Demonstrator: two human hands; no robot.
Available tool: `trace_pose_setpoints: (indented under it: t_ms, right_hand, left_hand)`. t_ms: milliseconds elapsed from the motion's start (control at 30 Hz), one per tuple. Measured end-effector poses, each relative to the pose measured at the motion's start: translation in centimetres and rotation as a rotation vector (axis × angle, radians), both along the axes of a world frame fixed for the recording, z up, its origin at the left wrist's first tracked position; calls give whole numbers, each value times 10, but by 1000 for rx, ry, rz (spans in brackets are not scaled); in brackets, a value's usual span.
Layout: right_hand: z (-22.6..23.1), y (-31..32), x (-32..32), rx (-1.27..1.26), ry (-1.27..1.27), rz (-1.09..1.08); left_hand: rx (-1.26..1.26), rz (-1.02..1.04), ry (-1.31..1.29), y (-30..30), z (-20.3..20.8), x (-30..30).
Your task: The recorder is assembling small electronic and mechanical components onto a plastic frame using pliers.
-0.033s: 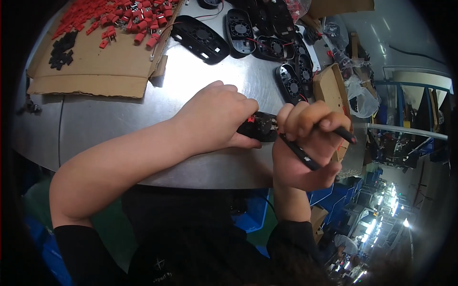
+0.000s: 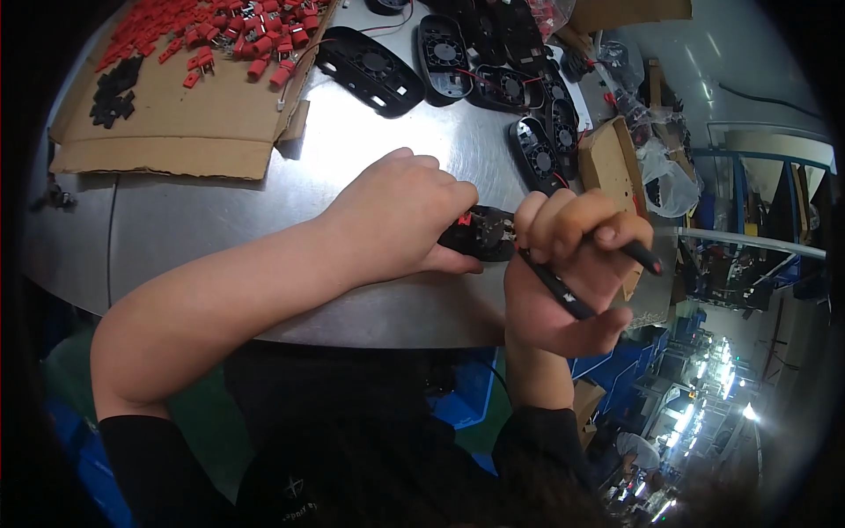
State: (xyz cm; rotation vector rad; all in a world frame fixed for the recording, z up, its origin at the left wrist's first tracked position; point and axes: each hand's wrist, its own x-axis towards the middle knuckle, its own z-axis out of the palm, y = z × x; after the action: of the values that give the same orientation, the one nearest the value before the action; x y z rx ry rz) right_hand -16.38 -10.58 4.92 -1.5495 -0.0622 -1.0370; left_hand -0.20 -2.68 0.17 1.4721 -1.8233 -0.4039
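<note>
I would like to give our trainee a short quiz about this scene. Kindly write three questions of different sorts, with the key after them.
1. Which hand grips the black-handled tool? A) left, B) right, C) both.
2. True or false: the small black pieces and the red parts lie on the same cardboard.
3. What colour, mostly, is the part held in the left hand?

Key:
1. B, the right hand.
2. True.
3. Black.
</note>
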Motion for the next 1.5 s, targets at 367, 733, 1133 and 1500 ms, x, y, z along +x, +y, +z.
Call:
trace_pose_setpoints:
  t_ms: [367, 733, 1133, 1500]
  right_hand:
    - [0, 10, 4, -46, 106, -99]
    - [-17, 25, 1, -123, 63, -44]
    - [-14, 23, 8, -182, 11, -111]
    - [34, -54, 2, -347, 1031, -58]
  left_hand:
    - [46, -9, -4, 0, 1, 0]
    - [-90, 28, -162, 5, -1, -4]
    - [50, 29, -68, -1, 4, -4]
    - [-98, -46, 306, 3, 10, 20]
